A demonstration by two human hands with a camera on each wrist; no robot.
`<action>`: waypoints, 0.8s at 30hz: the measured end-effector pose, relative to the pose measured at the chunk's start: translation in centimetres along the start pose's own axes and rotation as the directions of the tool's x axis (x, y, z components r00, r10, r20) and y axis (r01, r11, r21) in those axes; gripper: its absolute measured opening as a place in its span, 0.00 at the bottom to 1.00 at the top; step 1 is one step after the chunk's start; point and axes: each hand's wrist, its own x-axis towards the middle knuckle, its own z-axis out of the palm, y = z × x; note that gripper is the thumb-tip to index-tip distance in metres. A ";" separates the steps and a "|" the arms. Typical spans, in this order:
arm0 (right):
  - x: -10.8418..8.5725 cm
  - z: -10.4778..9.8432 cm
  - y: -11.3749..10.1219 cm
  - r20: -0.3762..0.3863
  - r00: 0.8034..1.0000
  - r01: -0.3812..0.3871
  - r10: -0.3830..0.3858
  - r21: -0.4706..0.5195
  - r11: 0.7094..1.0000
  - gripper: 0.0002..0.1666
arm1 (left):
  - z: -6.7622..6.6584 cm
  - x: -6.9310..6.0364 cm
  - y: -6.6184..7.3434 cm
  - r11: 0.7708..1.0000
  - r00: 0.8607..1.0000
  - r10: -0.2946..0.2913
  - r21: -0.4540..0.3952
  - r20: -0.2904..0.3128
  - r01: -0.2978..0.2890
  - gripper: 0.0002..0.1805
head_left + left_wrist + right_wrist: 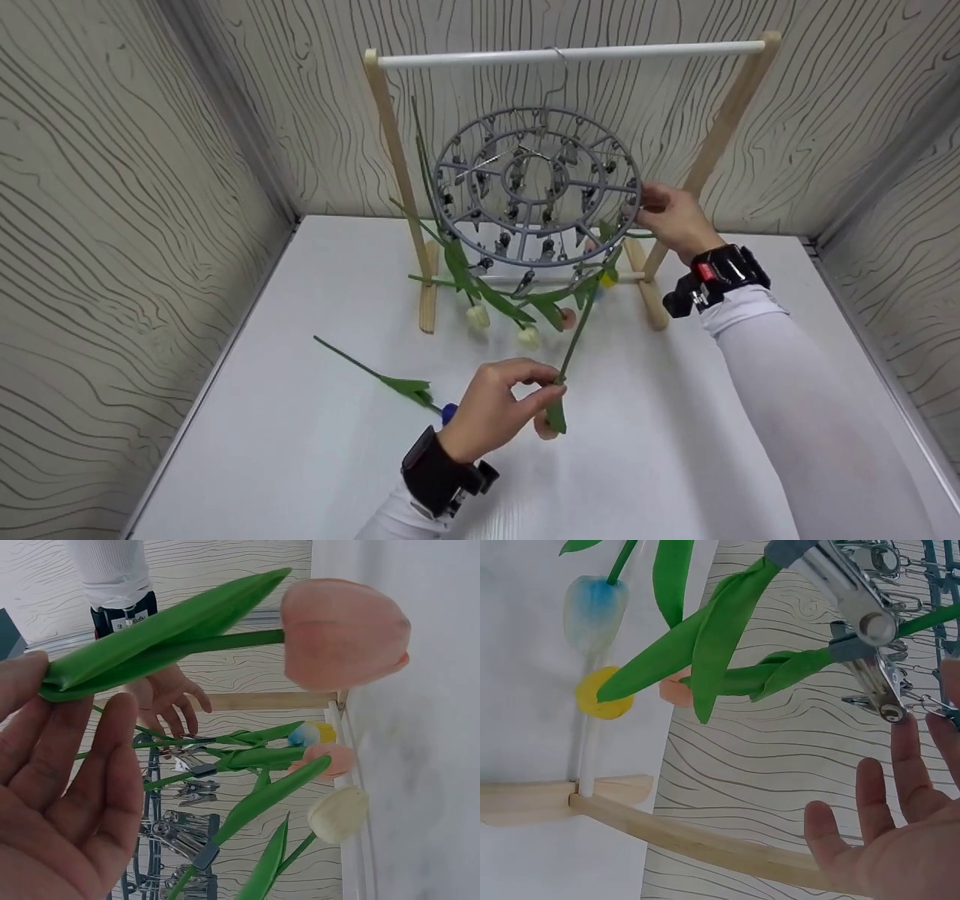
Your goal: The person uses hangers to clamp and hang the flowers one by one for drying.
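Observation:
My left hand (499, 405) pinches the green stem of a pink tulip (345, 634) between thumb and fingers. Its bloom points down toward the table in the head view. At the right rim of a grey round clip hanger (536, 262), my right hand (679, 221) holds the edge with thumb and forefinger, the other fingers loosely extended near a metal clip (877, 682). Clips on the hanger grip several tulips, among them a white tulip (339, 815), a yellow tulip (605, 694) and a blue-and-white tulip (595, 615).
The hanger hooks over a white bar (660, 51) on a wooden stand (394, 142). A blue tulip (449, 413) lies on the white table (300, 450), partly behind my left hand. Patterned walls (90, 225) enclose the back and sides.

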 end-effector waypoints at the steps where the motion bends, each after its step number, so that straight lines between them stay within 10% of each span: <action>1: -0.1 0.0 0.1 -0.004 1.000 -0.002 0.002 0.001 1.000 0.30 | 0.0 0.0 0.0 1.000 1.000 0.005 0.006 -0.002 -0.005 0.09; 24: -2.9 2.0 1.1 -0.091 0.991 0.089 -0.099 -0.110 0.990 0.14 | -0.6 -0.4 -0.4 1.000 1.000 0.014 0.013 -0.014 -0.014 0.10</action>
